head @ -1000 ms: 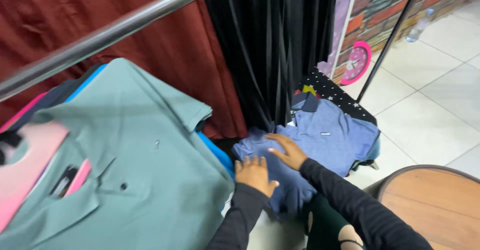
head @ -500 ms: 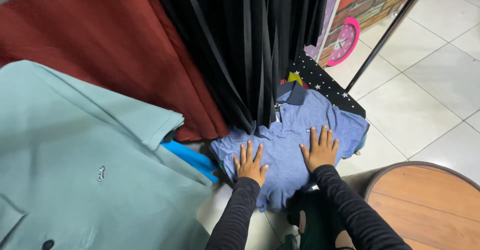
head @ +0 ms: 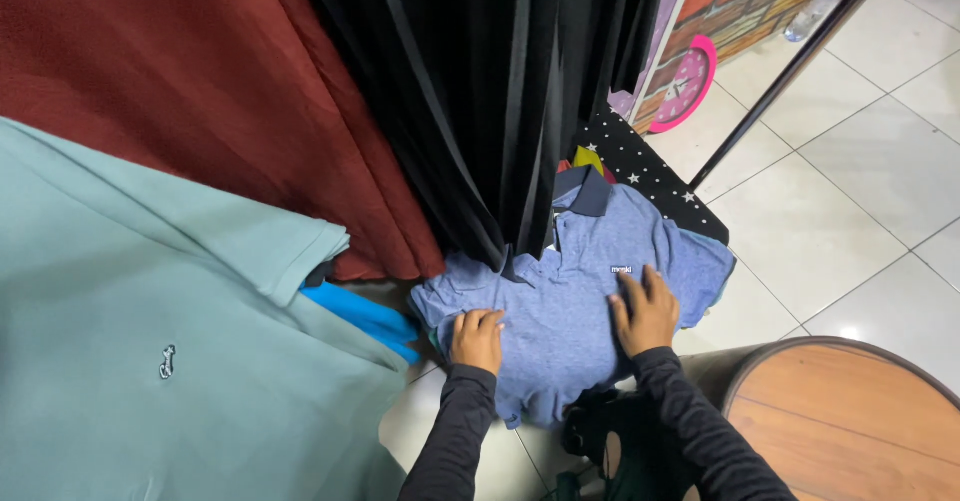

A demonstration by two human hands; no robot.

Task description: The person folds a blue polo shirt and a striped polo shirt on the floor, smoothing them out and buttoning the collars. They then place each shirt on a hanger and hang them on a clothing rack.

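A blue polo shirt (head: pixel 570 291) lies spread out low in the middle of the scene, its dark navy collar (head: pixel 585 193) toward the far side and its body of soft, slightly pebbled knit reaching toward the near side; it rests on a low surface that is mostly hidden beneath it, with a black star-printed cloth (head: pixel 640 176) showing at its far right edge. The left hand (head: pixel 477 337) rests on the shirt's near left part with the fingers curled under and the knuckles pressing the cloth, loosely clenched and holding nothing that can be seen. The right hand (head: pixel 645 311) lies flat and open on the shirt to the right, fingers spread, palm down on the fabric just near a small light label. Both arms wear black long sleeves. To the left, a large teal polo shirt (head: pixel 170 361) hangs near the camera, with a strip of bright blue garment (head: pixel 365 316) peeking from under it. Behind are a dark red curtain (head: pixel 200 81) and a black pleated curtain (head: pixel 480 91). At the far right a pink round clock (head: pixel 685 83) leans by a brick-patterned wall, above pale glossy floor tiles (head: pixel 850 191). A round wooden stool top (head: pixel 850 421) sits at the near right.
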